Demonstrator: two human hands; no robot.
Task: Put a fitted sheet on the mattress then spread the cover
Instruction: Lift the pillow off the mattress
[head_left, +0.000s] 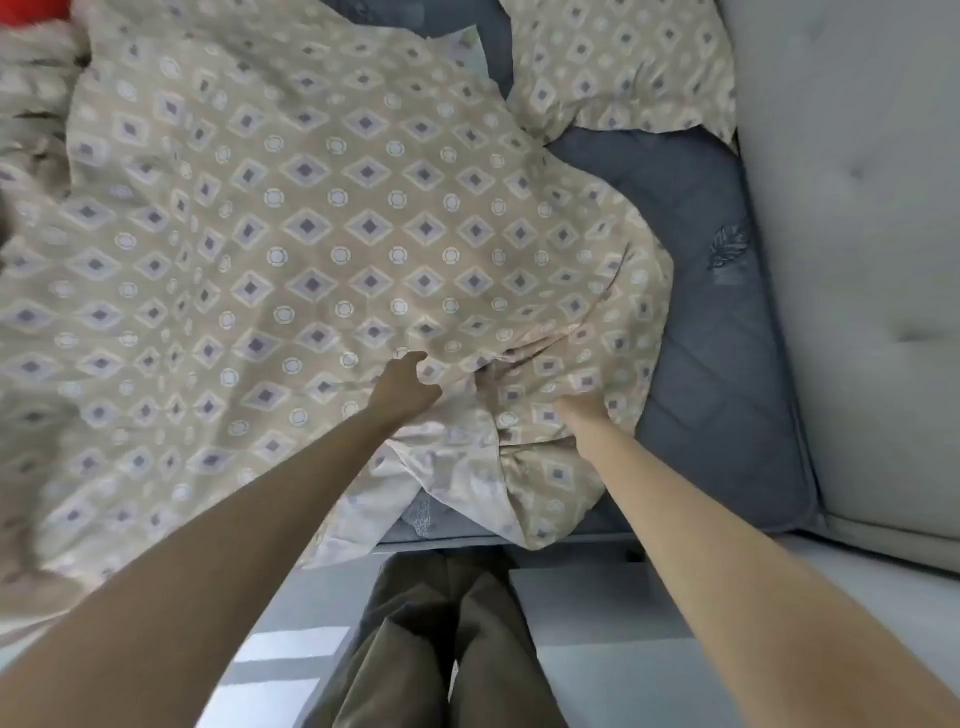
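A beige sheet (311, 234) printed with purple diamonds and white rings lies rumpled over most of the grey-blue quilted mattress (717, 322). My left hand (402, 387) grips a fold of the sheet near the front edge. My right hand (579, 410) is mostly buried in the bunched fabric beside it, and its fingers are hidden. Between the two hands the sheet gathers into creases, and its pale underside shows just below them. The mattress's right side and front right corner lie bare.
A pillow (623, 62) in the same print sits at the head of the mattress. A light grey padded headboard (857, 208) runs along the right. Something red (31, 8) shows at the top left corner. My legs stand on the pale floor (623, 649) by the bed's edge.
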